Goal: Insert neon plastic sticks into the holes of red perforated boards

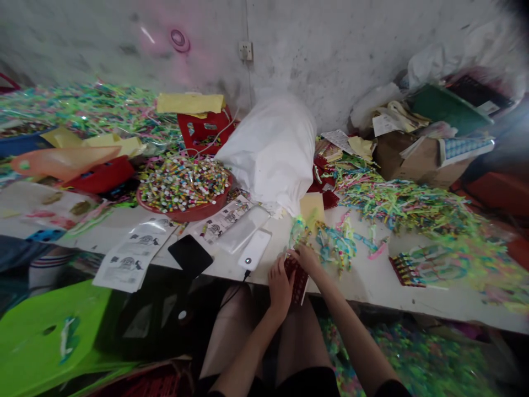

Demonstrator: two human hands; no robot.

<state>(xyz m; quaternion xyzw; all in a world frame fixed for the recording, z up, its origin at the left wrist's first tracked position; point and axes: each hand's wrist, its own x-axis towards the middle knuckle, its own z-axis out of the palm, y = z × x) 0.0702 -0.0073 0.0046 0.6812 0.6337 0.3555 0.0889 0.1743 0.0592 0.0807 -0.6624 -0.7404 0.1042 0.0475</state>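
Here the dark red card (300, 285) is gripped at the worktop's (367, 285) front edge by the left hand (282, 284), apparently to be steadied; at its top the right hand (306, 258) is bunched, but what is pinched cannot be told. Bright strands (334, 242) are laid beyond, presumably for reach. A white sack (283, 146) is backed by a stained grey wall (330, 44).

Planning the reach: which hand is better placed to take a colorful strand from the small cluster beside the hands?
Probably the right hand: it is nearer those colorful strands, while the left hand is farther, at the red card.
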